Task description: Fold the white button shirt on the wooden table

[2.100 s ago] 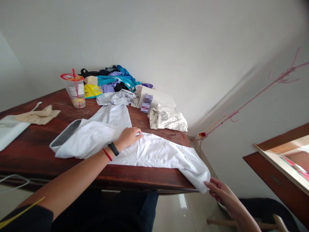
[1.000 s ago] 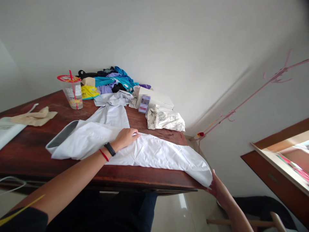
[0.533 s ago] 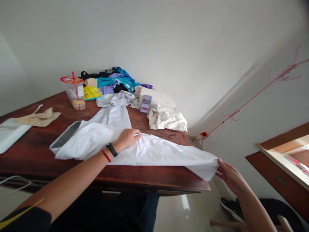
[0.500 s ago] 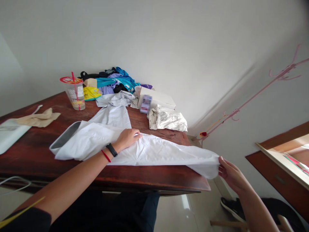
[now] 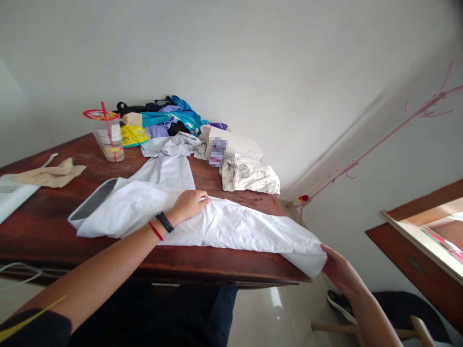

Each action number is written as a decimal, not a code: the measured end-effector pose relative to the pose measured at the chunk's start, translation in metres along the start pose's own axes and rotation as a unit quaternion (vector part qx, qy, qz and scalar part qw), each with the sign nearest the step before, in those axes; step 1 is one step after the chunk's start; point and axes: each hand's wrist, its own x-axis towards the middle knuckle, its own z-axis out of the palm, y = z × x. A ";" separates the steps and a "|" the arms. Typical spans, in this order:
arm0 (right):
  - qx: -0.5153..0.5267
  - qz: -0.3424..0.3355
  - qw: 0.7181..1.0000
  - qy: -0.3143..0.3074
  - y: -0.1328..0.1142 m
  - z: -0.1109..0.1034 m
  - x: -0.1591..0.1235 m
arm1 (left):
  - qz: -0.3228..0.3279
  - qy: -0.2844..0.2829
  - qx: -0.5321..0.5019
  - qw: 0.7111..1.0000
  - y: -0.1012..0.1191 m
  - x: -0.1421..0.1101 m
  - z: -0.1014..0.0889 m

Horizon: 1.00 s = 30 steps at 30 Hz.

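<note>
A white garment (image 5: 235, 229) lies spread across the dark wooden table (image 5: 43, 231), its far end hanging past the table's right corner. My left hand (image 5: 188, 204) rests flat on the middle of the cloth, fingers stretched out and pressing it down; a black band and a red cord circle that wrist. My right hand (image 5: 338, 270) is off the table's right corner, gripping the overhanging end of the garment, with its fingertips hidden behind the cloth.
At the back stand a plastic cup with a red straw (image 5: 106, 137), a heap of coloured clothes (image 5: 162, 120), a white box (image 5: 235, 142) and a folded patterned cloth (image 5: 249, 176). A beige cloth (image 5: 50, 174) lies at left. A pink clothes rack (image 5: 379, 144) leans at right.
My right hand first pulled the garment's end up and out to the right, stretching the cloth, then lowered it a little toward the corner. My left hand stayed pressed on the cloth.
</note>
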 end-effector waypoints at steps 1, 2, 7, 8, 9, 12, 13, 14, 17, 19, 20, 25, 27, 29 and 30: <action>-0.014 0.014 1.000 -0.001 0.003 -0.003 0.001 | 0.000 0.000 0.001 1.000 0.000 0.000 0.000; -0.031 0.022 0.999 -0.001 0.007 -0.006 0.001 | 0.000 0.000 0.001 1.000 -0.001 0.000 0.000; -0.120 0.062 0.991 -0.022 0.027 -0.009 0.000 | -0.008 -0.003 0.006 1.000 -0.001 0.001 0.000; -0.135 0.070 0.988 -0.031 0.029 -0.009 -0.001 | -0.007 -0.004 0.007 1.000 -0.001 0.001 0.000; -0.148 0.075 0.985 -0.039 0.030 -0.008 -0.001 | -0.006 -0.004 0.009 1.000 0.000 0.001 0.000; -0.181 0.065 0.981 -0.030 0.023 -0.004 -0.003 | -0.004 -0.005 0.011 1.000 0.001 0.001 -0.002; -0.189 0.057 0.980 -0.014 0.018 -0.002 -0.003 | -0.003 -0.007 0.010 1.000 0.002 0.001 -0.003; -0.195 0.052 0.979 0.004 0.013 0.000 -0.003 | -0.003 -0.010 0.009 1.000 0.003 0.001 -0.004; -0.206 0.026 0.977 0.039 -0.002 0.007 0.003 | -0.008 -0.024 0.000 1.000 0.005 0.003 -0.007; -0.218 -0.013 0.974 0.057 -0.012 0.014 0.012 | -0.013 -0.036 -0.009 0.999 0.005 0.005 -0.008; -0.229 -0.042 0.970 0.075 -0.017 0.019 0.018 | -0.012 -0.038 -0.013 0.999 0.005 0.005 -0.009; -0.388 -0.290 0.862 0.146 -0.043 0.074 0.042 | 0.026 -0.014 0.019 0.999 0.003 0.004 -0.010; -0.442 -0.376 0.810 0.086 -0.041 0.112 0.042 | 0.033 -0.015 0.048 0.998 0.004 0.002 -0.009; -0.474 -0.434 0.766 0.008 -0.029 0.152 0.040 | 0.034 -0.020 0.079 0.996 0.006 0.001 -0.007; -0.494 -0.443 0.747 -0.032 -0.020 0.169 0.039 | 0.032 -0.022 0.092 0.995 0.007 0.000 -0.005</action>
